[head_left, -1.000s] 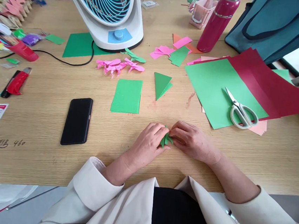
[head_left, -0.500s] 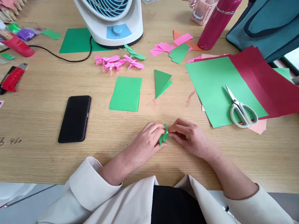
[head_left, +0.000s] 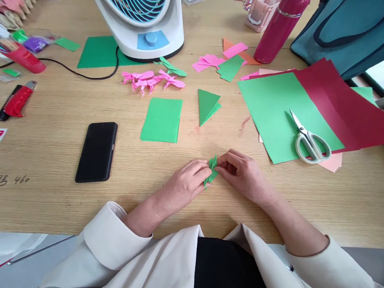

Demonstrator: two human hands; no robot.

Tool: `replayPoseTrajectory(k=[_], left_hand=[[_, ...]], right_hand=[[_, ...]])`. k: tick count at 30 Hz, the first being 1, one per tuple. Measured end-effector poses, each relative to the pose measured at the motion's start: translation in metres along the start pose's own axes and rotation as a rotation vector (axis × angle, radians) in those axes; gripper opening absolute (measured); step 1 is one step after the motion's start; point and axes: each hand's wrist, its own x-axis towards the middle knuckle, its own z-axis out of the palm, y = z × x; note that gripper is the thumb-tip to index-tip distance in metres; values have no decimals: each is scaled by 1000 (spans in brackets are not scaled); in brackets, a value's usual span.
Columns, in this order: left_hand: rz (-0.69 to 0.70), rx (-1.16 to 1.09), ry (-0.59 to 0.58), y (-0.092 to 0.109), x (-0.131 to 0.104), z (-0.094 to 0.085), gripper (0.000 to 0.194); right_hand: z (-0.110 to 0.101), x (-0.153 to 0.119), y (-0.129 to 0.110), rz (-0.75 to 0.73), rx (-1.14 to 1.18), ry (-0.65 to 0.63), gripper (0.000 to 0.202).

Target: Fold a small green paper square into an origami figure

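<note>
Left hand: your grip is closed around the left side of a small, pleated green paper piece, fingers over it.
Right hand: your fingertips are bunched close together at the piece's right edge, touching it; whether they pinch it, you cannot tell from this view.
Green paper piece: between your two hands, just above the light wood-grain counter, its narrow tip pointing away from you.
Beyond the hands: a stack of green paper rectangles lies beside a folded green paper triangle.
Farther back: bright pink folded-paper figures sit in a cluster, a slender green folded-paper figure just behind them, near a white-and-blue electric fan.
On your right: white-handled scissors rest open on a large light green paper sheet, with dark red paper sheets alongside.
On your left: a black smartphone lies flat.
</note>
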Motion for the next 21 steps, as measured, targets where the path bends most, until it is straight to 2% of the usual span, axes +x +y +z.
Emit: replayPoseTrajectory(k=[9,21], left_hand=[[129,192,-15,-2,-6,-1,32],[123,245,-69,-2,-8,2,35]], right_hand=[[0,2,-2,7,-66,-5,6],[6,1,3,-23,-103,36,3]])
